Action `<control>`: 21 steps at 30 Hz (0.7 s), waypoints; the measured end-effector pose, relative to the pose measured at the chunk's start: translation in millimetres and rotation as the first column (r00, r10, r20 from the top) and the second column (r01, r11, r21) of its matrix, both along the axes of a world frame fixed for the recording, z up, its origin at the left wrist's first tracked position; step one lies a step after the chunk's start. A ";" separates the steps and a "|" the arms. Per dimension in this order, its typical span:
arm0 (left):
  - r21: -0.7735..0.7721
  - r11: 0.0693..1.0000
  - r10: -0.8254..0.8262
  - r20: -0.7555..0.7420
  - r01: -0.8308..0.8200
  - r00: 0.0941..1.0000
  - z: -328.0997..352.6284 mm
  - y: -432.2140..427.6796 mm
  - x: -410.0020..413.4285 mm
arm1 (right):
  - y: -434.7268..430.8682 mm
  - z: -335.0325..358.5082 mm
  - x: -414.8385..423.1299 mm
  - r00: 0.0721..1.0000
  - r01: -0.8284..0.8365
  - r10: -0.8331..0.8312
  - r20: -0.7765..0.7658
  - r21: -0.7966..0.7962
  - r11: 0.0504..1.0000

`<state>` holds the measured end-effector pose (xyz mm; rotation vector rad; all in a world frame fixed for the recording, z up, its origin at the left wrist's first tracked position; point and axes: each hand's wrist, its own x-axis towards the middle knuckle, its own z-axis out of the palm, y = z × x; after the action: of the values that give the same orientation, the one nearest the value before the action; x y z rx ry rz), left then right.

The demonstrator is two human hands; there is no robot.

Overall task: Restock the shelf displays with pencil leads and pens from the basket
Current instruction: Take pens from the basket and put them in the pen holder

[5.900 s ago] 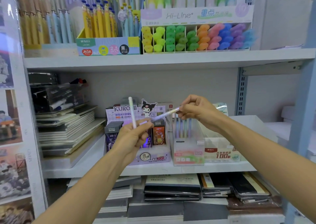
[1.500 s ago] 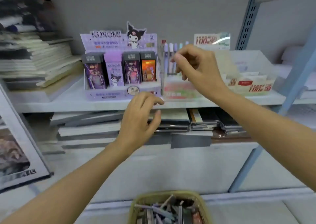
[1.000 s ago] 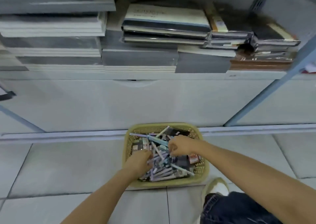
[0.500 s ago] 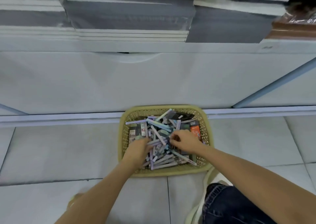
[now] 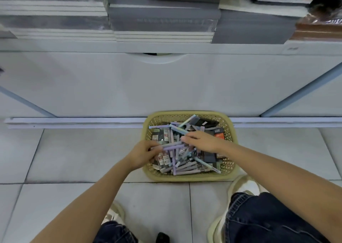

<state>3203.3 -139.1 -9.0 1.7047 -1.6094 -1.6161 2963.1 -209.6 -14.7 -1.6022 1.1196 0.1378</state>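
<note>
My left hand [image 5: 146, 155] is curling round a lilac pen [image 5: 173, 146] that is sticking out to its right over the heap in the basket [image 5: 188, 178]. Half a second ago it was only digging there, so the next load is being gathered. Pencil lead packs [image 5: 164, 157] are lying just beside that hand. Further right, my right hand [image 5: 203, 142] is reaching low, fingertips [image 5: 184, 138] touching the pens [image 5: 187, 167]; whether they are pinching I cannot tell. Earlier both hands were up at the shelf.
</note>
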 end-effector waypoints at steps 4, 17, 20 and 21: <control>0.103 0.911 0.412 -0.262 -0.399 0.873 1.5 -5.0 -7.3 | 12.7 5.7 16.0 0.959 0.187 -0.199 0.202 0.077 0.979; 0.388 0.665 0.745 -0.390 -0.637 0.541 -22.6 -10.8 -34.7 | 17.4 -27.0 7.4 0.988 -0.150 0.136 -0.076 -0.236 0.960; 0.437 0.689 0.719 -0.308 -0.579 0.623 -34.2 -4.2 -29.2 | 26.8 -45.7 1.3 0.862 -0.485 0.409 -0.299 -0.260 0.835; 0.442 0.700 0.704 -0.291 -0.561 0.648 -37.0 -2.7 -30.1 | 29.8 -49.1 4.2 0.816 -0.558 0.457 -0.356 -0.276 0.782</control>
<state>3173.2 -141.8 -46.0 1.6064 -0.4335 -1.7306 2967.4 -179.7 -63.8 -2.2671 0.9111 0.5520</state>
